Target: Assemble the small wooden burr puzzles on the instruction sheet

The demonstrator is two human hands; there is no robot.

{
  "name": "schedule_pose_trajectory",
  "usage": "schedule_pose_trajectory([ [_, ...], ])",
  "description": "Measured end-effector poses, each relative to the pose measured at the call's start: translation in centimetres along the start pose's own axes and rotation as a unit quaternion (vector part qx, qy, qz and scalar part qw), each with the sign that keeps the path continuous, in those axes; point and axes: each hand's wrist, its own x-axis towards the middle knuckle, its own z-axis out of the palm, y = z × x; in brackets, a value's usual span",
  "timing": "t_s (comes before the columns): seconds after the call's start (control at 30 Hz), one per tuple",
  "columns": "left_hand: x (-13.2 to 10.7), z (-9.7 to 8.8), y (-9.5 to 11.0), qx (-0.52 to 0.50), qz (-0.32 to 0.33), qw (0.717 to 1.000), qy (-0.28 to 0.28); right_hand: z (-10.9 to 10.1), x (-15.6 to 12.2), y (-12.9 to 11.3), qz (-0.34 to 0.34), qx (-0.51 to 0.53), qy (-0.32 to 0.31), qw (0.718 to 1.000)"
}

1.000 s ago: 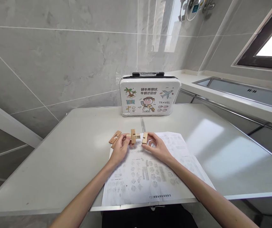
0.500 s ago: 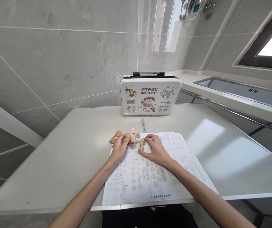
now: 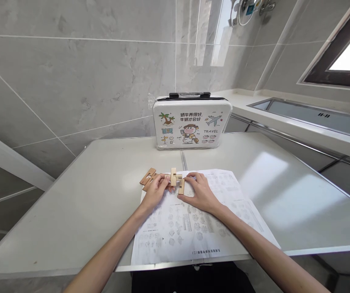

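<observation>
My left hand point(image 3: 158, 188) pinches a pair of crossed wooden puzzle pieces point(image 3: 173, 176), one upright and one sideways with a dark mark near its end. Between the thumb and fingers of my right hand point(image 3: 201, 192) is a single notched wooden puzzle piece point(image 3: 181, 187), held close to the sideways piece's end; whether they touch I cannot tell. More notched wooden pieces point(image 3: 147, 176) lie on the table just left of my left hand, partly covered by it. Under both hands spreads a printed instruction sheet point(image 3: 177, 244) with small diagrams.
The sheet rests on a pale folding table point(image 3: 80, 211) with a seam down its middle. A white cartoon-printed case point(image 3: 192, 124) with a black handle stands at the back. To the right is a counter with a sink point(image 3: 315, 118); a grey tiled wall point(image 3: 80, 77) rises behind.
The crossed pieces in my left hand have shifted slightly right and down, closer to my right hand. The piece in my right hand has turned more upright.
</observation>
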Motion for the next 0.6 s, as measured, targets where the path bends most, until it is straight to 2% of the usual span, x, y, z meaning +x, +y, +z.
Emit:
schedule_pose_trajectory([
  [0.2, -0.2, 0.2, 0.5, 0.025, 0.016, 0.999, -0.028, -0.7, 0.1, -0.6, 0.001, 0.062, 0.01, 0.998],
  [0.4, -0.4, 0.5, 0.2, 0.048, 0.018, 0.995, -0.088, -1.1, -0.1, -1.1, -0.048, 0.108, 0.015, 0.993],
  [0.6, -0.6, 0.7, 0.3, 0.074, 0.026, 0.992, -0.095, -1.3, -0.1, -1.7, -0.074, 0.109, 0.038, 0.991],
])
